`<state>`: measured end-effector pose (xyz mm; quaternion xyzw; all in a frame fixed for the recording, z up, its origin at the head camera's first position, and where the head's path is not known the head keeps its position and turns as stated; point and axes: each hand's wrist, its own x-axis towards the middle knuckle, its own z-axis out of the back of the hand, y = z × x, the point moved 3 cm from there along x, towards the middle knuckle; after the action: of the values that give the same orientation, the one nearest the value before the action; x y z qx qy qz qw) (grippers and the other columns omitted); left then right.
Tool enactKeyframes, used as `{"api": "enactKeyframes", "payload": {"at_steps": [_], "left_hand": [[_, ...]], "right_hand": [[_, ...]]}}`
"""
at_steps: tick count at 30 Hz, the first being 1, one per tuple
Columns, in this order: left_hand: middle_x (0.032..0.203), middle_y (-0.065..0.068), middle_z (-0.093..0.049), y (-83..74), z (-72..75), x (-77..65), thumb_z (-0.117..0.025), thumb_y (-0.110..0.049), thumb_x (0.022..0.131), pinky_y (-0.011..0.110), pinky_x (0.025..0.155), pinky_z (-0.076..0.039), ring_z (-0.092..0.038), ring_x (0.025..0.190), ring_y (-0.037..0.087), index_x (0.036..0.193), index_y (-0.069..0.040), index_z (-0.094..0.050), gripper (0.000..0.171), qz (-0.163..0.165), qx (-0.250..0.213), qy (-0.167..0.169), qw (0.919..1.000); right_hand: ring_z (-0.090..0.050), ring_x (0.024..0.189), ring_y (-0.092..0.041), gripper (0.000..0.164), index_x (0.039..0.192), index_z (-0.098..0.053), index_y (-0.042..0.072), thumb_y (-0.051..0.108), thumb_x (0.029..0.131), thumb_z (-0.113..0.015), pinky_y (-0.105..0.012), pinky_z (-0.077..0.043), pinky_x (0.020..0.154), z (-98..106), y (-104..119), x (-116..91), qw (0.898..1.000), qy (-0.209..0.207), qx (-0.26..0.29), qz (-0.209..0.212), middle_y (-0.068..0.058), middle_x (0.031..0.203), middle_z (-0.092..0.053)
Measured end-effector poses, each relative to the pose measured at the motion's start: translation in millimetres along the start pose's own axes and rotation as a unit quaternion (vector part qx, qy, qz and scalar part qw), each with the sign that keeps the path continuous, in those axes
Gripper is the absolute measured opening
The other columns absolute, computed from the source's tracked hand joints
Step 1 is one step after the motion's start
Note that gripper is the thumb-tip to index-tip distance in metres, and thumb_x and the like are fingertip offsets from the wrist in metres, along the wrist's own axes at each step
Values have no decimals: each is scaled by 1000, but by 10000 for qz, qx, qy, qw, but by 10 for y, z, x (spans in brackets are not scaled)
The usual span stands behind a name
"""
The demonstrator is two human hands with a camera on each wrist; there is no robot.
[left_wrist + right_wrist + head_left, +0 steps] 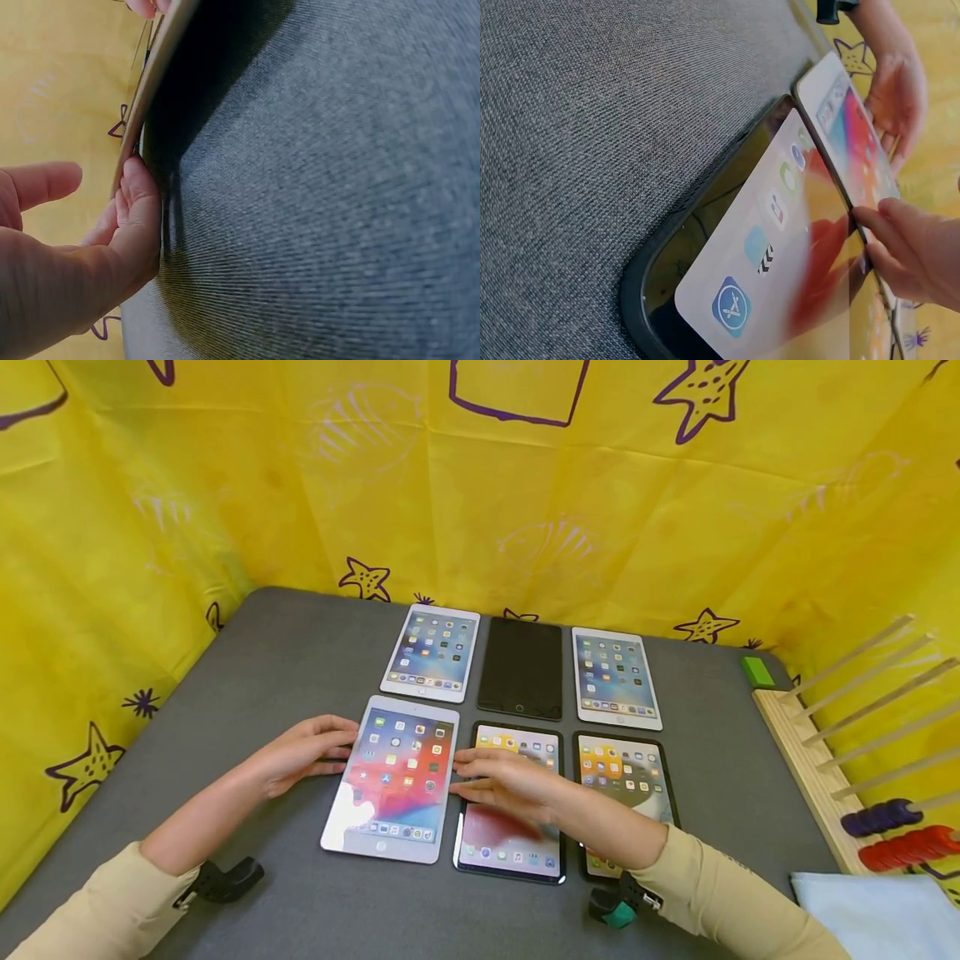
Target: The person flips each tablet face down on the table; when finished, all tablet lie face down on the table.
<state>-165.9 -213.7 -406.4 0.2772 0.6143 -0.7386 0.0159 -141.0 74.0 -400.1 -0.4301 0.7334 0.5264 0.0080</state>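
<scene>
A white tablet with a lit red and blue home screen lies between both hands at the front left of a group of tablets. My left hand touches its left edge; in the left wrist view the fingers are fairly straight at that edge and the thumb stands apart. A dark shadow shows beneath the tablet there. My right hand reaches over a dark-framed tablet, its fingertips against the white tablet's right edge. The right thumb is hidden in the head view.
Behind are a white tablet, a black tablet with a dark screen and another white one. A dark-framed tablet lies under the right forearm. At right stand a wooden bead rack, a green block and a light-blue cloth.
</scene>
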Motion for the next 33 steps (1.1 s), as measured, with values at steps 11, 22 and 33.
{"api": "enactKeyframes", "payload": {"at_steps": [11,22,33], "left_hand": [[106,9,-61,-218,14,-83,-59,-23,99,28,79,-54,-59,90,20,129,6,-39,47,-182,206,-191,9994],[106,7,-63,-392,-82,-161,-61,-26,97,30,81,-54,-60,92,21,128,2,-41,46,-371,-53,-103,9992],[112,7,-62,-487,-174,-190,-64,-27,95,30,82,-54,-60,96,21,132,0,-39,52,-303,-105,-203,9993]], "right_hand": [[-42,133,-40,53,145,-30,-12,6,99,-48,-41,-32,110,-28,-20,32,9999,-22,-162,22,-28,150,-28],[-46,131,-39,51,146,-33,-8,8,100,-49,-40,-37,107,-65,-29,75,10000,-13,-55,-79,-25,149,-33],[-47,130,-39,52,146,-34,-6,8,99,-50,-40,-38,107,-87,-51,123,10000,8,14,-86,-23,149,-36]]}}
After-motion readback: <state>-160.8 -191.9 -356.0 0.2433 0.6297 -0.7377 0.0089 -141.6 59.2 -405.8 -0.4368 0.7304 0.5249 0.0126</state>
